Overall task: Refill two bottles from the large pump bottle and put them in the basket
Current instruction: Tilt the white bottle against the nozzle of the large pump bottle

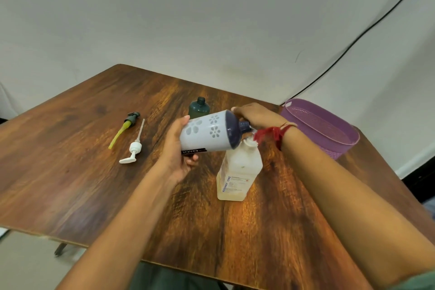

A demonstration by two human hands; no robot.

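The large bottle (237, 172) is standing at the middle of the table (70, 172), with the tilted bottle (207, 134) hanging just above its neck and the small bottle (199, 107) standing behind both. The nearer pump head (134, 148) and the farther pump head (127, 125) are lying side by side to the left, and the basket (329, 146) is sitting at the right edge.

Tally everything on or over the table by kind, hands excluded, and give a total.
Bottles: 3 (white flower-patterned bottle, dark green bottle, large clear bottle)
Pump heads: 2 (white pump, dark pump with yellow tube)
Baskets: 1 (purple basket)
Total: 6
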